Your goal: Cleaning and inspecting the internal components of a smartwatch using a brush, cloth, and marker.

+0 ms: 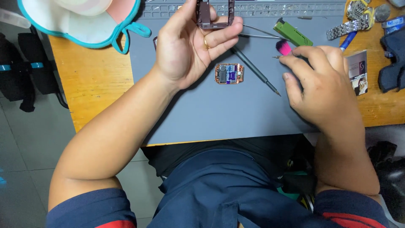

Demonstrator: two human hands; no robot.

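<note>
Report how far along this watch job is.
Done: the square module is out, lying on the grey mat. In hand: the left hand holds the empty dark watch case up; the right hand rests on a pink-tipped brush. Left: module and case remain apart; the metal bracelet lies unattached.

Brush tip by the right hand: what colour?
Bright pink brush tip, just beyond the right hand; head view shows it.

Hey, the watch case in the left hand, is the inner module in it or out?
Out. The watch case in the left hand is a hollow frame, and the module lies apart on the grey mat.
</note>
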